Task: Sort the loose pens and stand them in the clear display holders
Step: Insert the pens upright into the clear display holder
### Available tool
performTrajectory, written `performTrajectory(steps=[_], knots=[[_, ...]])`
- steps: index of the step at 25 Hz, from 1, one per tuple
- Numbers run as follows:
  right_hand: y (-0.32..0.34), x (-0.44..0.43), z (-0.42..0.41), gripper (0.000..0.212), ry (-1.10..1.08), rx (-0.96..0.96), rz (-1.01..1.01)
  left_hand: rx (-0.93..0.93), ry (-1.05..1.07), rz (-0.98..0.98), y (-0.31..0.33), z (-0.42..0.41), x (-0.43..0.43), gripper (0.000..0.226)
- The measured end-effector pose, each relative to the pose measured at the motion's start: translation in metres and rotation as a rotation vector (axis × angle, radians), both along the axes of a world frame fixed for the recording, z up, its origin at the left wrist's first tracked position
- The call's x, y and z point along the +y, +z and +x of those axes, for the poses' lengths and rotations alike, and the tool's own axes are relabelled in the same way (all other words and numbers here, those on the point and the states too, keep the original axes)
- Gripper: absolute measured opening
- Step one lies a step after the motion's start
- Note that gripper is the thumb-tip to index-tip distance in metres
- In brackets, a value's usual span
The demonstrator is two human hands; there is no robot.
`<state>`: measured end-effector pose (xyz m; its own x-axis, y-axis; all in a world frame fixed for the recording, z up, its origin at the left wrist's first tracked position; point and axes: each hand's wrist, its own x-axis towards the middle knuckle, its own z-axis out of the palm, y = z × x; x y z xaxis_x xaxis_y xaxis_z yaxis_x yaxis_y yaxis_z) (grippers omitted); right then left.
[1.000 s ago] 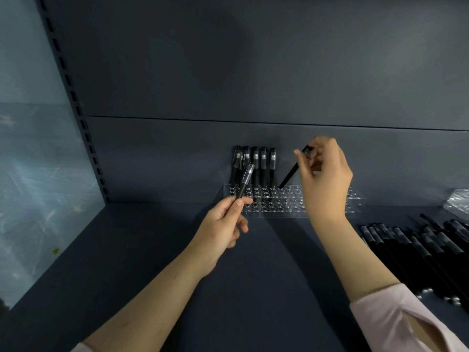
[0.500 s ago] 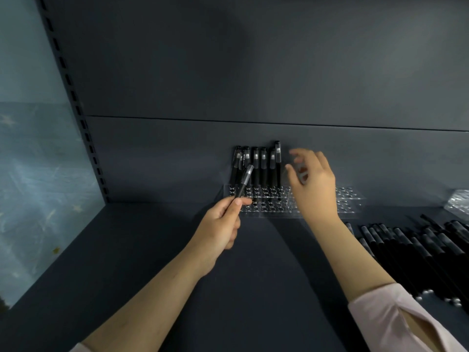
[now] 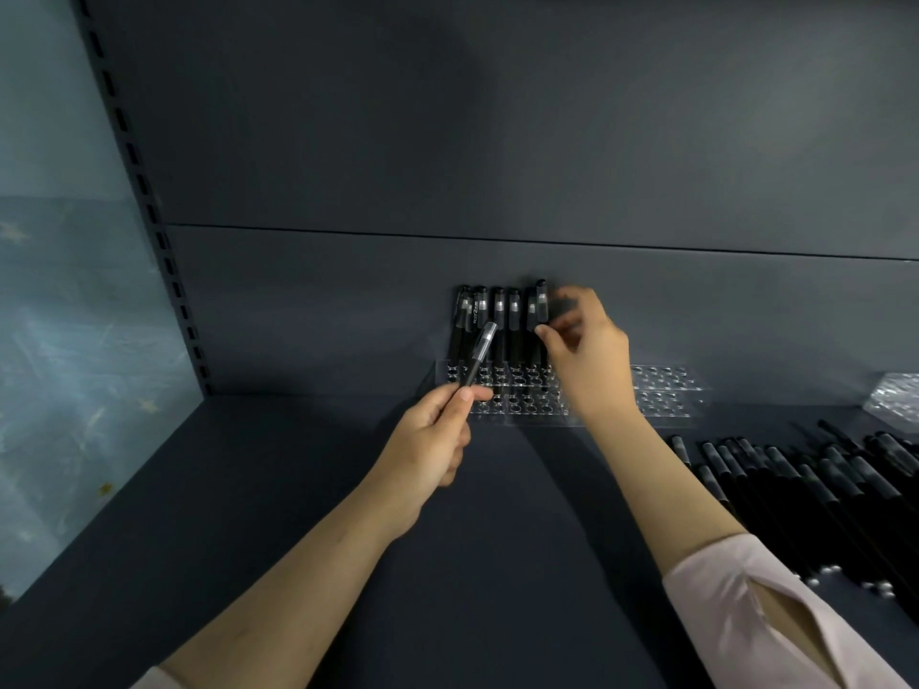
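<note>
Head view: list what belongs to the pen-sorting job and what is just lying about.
Job: left hand gripping a pen; right hand at the standing pens; clear holder; loose pens on the shelf.
Lying about: crinkled clear plastic at the right edge.

Open at seven o'clock over bare shelf (image 3: 298,489); blocked at four by loose pens (image 3: 820,479), at twelve by standing pens (image 3: 500,325).

It looked like a stationery shop: a dark metal shelf (image 3: 298,489) with a slotted upright (image 3: 149,216) at the frame's left, a clear display holder (image 3: 661,390) at centre, identical black pens (image 3: 795,479) heaped lower right.
</note>
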<state>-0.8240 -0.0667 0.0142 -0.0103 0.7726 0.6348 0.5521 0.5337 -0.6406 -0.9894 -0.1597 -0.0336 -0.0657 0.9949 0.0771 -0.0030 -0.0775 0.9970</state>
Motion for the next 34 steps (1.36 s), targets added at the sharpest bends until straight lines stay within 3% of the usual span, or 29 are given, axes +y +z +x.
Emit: performTrajectory(steps=[2,6,9,18,23,30,32,34], knots=[[0.002,0.003,0.005,0.031,-0.017,0.092,-0.012,0.000,-0.005,0.002,0.000,0.000,0.000,0.026],[0.006,0.000,0.017,0.057,0.027,0.253,0.033,0.002,-0.004,0.005,-0.001,-0.001,0.000,0.026],[0.011,-0.002,0.019,0.061,0.033,0.294,0.094,0.005,-0.010,0.011,0.000,-0.001,0.000,0.026],[0.007,-0.002,0.015,0.055,-0.028,0.119,0.191,-0.001,-0.017,0.011,0.000,-0.001,0.000,0.025],[-0.007,0.003,0.007,0.044,0.022,-0.145,0.156,0.001,-0.014,0.010,0.000,0.000,0.001,0.025],[0.000,-0.010,0.006,0.037,0.032,-0.080,0.161,-0.051,0.009,-0.023,0.004,0.004,0.003,0.014],[0.006,-0.016,0.002,0.023,0.151,0.012,0.038,-0.036,-0.001,0.005,0.004,0.006,0.004,0.016],[0.010,-0.024,-0.002,0.014,0.375,0.208,-0.219,-0.023,-0.002,0.028,0.002,0.010,0.005,0.018]])
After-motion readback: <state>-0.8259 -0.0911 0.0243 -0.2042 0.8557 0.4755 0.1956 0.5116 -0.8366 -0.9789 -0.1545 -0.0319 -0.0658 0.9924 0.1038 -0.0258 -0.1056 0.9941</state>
